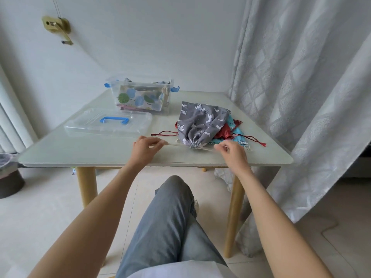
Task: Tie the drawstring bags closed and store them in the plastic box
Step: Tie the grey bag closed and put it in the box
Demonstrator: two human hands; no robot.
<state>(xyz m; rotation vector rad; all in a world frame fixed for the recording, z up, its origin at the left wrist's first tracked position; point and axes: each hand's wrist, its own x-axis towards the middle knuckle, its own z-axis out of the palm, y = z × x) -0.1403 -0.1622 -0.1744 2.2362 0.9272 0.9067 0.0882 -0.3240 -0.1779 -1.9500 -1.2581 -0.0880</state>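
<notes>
My left hand [147,146] and right hand [228,149] each pinch an end of the pale cord [174,144], drawn outward from the grey bag [200,123] lying near the table [100,153] edge. The cloth looks soft, light and limp, so I'd carry it by its gathered neck to the box [140,97].

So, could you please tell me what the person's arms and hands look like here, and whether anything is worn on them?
Both forearms are bare up to the bottom edge of the picture, with no sleeves in view. The left hand and right hand wear no gloves, and no rings, watch or bracelets are visible on the fingers or wrists.
</notes>
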